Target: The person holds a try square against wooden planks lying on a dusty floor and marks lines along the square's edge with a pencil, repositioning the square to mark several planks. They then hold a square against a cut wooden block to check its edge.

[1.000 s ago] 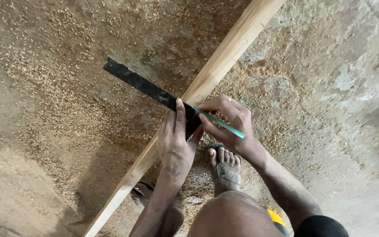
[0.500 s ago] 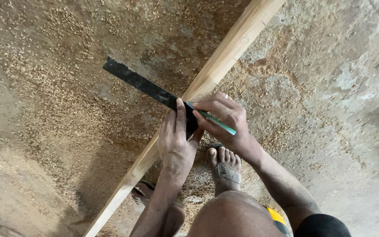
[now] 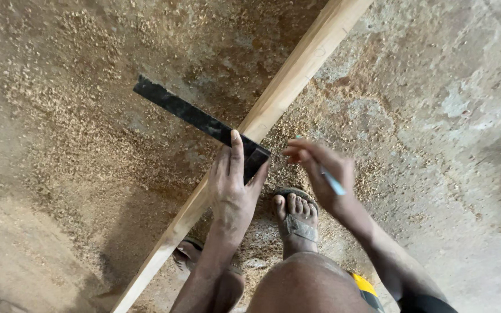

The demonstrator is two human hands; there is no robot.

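The long plank crossing the frame is pale, smooth planed wood. The square's blade, upper left of centre, looks like dark, matt metal. The floor is rough grey concrete strewn with coarse sawdust.

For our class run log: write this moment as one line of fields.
left hand: presses black square on wooden plank | right hand: holds pencil, off the plank | floor: sawdust
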